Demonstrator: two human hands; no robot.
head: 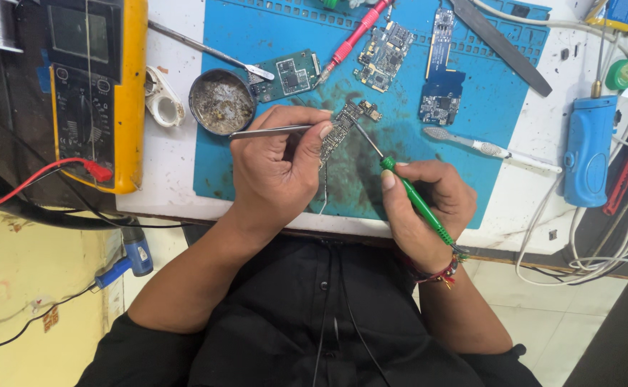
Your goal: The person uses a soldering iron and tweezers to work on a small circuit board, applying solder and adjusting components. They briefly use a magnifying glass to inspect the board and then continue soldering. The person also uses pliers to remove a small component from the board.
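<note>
On the blue work mat (pixel 472 208), just ahead of the person's chest, a narrow circuit board (pixel 341 123) sits propped under the left hand (pixel 274 168). That hand's fingers are curled shut, thumb and forefinger pinching a pair of metal tweezers (pixel 267 131) whose shaft runs out to the left while the hand steadies the board's lower end. The right hand (pixel 425 208) is closed around a green-handled soldering iron (pixel 418 201), gripped like a pen, its thin dark tip angled up-left to touch the board near its upper end.

By the look of it the board is light, thin and stiff, yet fragile: its small parts would likely chip or lift under pressure, so the bare edges are the safer place to hold, not the populated face. The iron's tip is probably hot, so the green grip is the place to take it.

Around them lie 3 other boards: a green one (pixel 292 74), a grey-blue one (pixel 386 56) and a dark blue one (pixel 441 97). A round tin of flux residue (pixel 221 102) stands just left of the tweezers, a yellow multimeter (pixel 99 93) sits at the far left, and a blue handheld tool (pixel 586 150) lies at the right among white cables.
</note>
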